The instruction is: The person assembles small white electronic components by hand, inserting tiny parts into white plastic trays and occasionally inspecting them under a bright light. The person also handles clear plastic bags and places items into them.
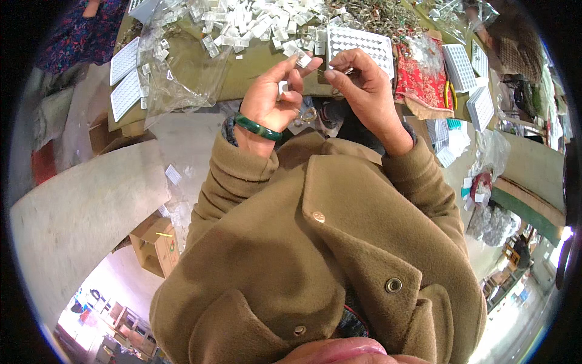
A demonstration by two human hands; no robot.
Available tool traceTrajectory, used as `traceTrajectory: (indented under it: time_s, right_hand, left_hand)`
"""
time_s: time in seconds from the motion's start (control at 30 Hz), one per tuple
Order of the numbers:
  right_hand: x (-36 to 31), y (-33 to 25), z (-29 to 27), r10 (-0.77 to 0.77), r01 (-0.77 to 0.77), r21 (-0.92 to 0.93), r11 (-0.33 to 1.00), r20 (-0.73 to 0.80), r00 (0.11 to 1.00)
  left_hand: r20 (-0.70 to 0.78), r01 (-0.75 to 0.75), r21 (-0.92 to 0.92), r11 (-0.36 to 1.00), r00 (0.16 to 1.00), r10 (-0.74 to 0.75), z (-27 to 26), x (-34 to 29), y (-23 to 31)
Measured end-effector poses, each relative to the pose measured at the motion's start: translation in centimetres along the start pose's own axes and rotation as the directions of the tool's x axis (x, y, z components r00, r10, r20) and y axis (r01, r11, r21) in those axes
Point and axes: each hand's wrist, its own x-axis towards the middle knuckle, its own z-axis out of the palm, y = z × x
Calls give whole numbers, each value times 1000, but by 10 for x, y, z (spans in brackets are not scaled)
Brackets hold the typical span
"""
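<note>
My left hand (264,97), with a green bangle (257,128) at its wrist, is raised palm up at the table's near edge. Its fingertips hold a small white plastic card (304,60). Another small white piece (282,89) is tucked in the curled fingers. To its right, my right hand (370,94) has thumb and forefinger pinched together; what sits between them is too small to make out. Beyond both hands lies a heap of small white plastic pieces (260,27). Just past the right hand is a white tray with rows of dark spots (390,54).
Small metal parts (373,13) are heaped at the far right of the table. A red floral cloth (418,76), yellow-handled pliers (447,96) and white trays (459,68) lie right. Clear plastic bags (188,79) and more white trays (125,94) are left. A cardboard box (156,246) stands lower left.
</note>
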Motion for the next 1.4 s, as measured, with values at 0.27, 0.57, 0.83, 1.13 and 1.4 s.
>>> traceTrajectory:
  time_s: [0.27, 0.57, 0.83, 1.13, 1.4]
  right_hand:
    - [-3, -2, -25, 149, -148, -23, 989, 168, 974]
    - [-1, 4, -38, 366, -411, 663, 625, 216, 905]
    - [-26, 1, -49, 265, -309, 514, 800, 158, 951]
    - [-27, 1, -45, 120, -136, 379, 915, 65, 991]
    - [-31, 16, -45, 146, -157, 209, 965, 67, 987]
  left_hand:
    - [-43, -341, 452, 825, 915, 401, 22, 3, -34]
    - [39, -441, 762, 473, 761, 647, 38, 2, -65]
    - [-22, -249, 427, 869, 958, 285, 41, -9, -52]
    - [-12, -75, 51, 996, 997, 75, 41, -13, -48]
    - [-76, -41, -22, 999, 996, 39, 33, -4, -49]
